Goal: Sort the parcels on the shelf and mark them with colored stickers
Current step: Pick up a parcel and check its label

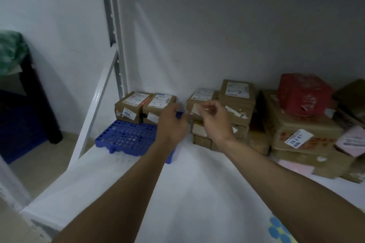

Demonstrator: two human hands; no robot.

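Observation:
Both arms reach out over the white shelf board (197, 193). My left hand (171, 122) and my right hand (215, 120) meet in front of a stack of brown cardboard parcels (199, 132). The right hand's thumb and forefinger pinch a small pale sticker (195, 108), and the left hand's curled fingers seem to hold something small next to it, blurred. Two small labelled parcels (144, 106) stand on a blue perforated pallet (124, 138) to the left. A sheet with blue round stickers (278, 231) lies at the bottom right.
More brown parcels (292, 128) are stacked at the right, with a red package (302, 94) on top and pink mailers (353, 140) beside them. A white metal upright (110, 25) and slanted brace (94, 108) frame the shelf's left side. The wall closes the back.

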